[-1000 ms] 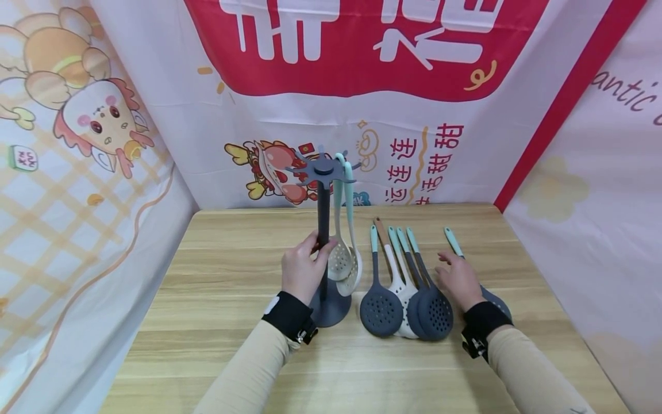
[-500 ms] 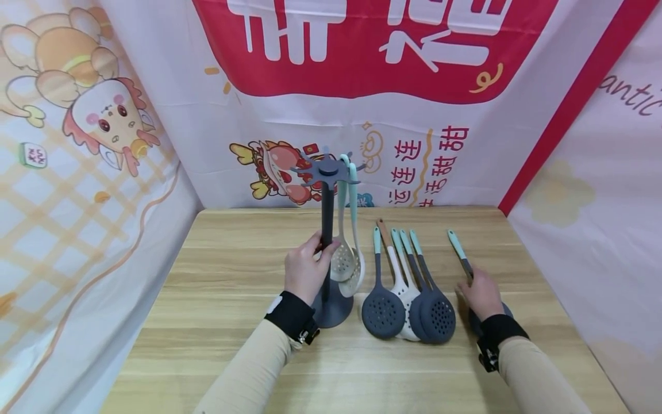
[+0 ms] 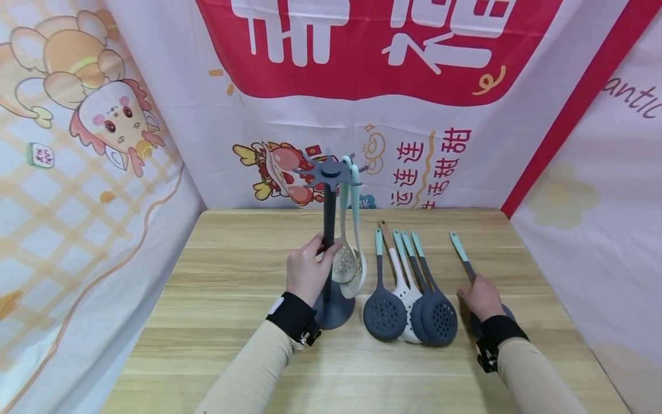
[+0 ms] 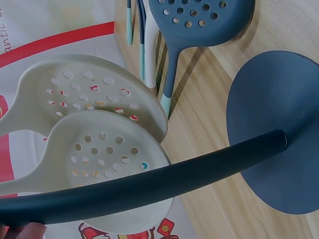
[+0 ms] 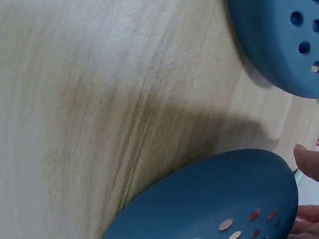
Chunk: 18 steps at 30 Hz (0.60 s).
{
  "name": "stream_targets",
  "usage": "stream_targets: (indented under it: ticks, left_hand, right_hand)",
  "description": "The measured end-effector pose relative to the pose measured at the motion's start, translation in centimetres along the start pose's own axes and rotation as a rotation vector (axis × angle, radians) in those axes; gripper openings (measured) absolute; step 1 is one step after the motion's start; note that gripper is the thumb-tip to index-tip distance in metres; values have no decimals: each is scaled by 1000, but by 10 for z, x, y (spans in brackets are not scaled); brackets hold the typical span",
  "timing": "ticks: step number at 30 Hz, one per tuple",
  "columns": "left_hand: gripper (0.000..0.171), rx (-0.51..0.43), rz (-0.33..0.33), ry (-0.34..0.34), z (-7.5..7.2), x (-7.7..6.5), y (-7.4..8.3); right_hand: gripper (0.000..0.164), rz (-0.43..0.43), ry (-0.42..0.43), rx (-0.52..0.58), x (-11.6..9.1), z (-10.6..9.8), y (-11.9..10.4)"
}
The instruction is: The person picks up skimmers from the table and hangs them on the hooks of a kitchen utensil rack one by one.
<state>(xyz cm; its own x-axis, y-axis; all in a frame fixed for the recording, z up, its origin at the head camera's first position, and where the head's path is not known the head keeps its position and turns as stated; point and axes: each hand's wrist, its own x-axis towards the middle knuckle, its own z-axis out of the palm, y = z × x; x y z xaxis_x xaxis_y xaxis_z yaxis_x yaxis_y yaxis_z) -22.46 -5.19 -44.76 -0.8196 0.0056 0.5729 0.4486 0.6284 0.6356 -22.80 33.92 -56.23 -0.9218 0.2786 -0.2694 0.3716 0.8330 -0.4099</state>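
Observation:
My left hand (image 3: 310, 267) grips the upright pole (image 3: 329, 218) of a dark grey utensil stand. From its hooked top (image 3: 331, 168) hang two cream skimmers (image 4: 92, 82) with mint handles, just right of the pole. The stand's round base (image 4: 271, 114) rests on the table. At the right, my right hand (image 3: 482, 296) holds a dark skimmer (image 3: 468, 269) around its neck. Its mint handle end points away from me. In the right wrist view the perforated head (image 5: 199, 199) is tilted against the wood, with a thumb and fingertips at the frame edge.
Several skimmers lie side by side between my hands: dark ones (image 3: 385, 315) and white ones (image 3: 405, 299), mostly with mint handles, one with a brown handle (image 3: 383, 228). Their heads overlap. A wooden table (image 3: 233, 287) lies beneath, with printed cloth (image 3: 176, 115) behind and at both sides.
My right hand has moved right and nearer to me, from beside the dark skimmer's handle to its neck, and taken hold. My left hand keeps its grip on the stand.

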Motion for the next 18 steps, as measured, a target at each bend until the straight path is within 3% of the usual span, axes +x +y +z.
stream_targets:
  ticks: [9, 18]
  left_hand:
    - [22, -6, 25, 18, 2, 0, 0]
    - [21, -3, 6, 11, 0, -1, 2]
  right_hand:
    - [61, 43, -27, -19, -2, -2, -3]
    - [48, 94, -45, -9, -1, -2, -4]
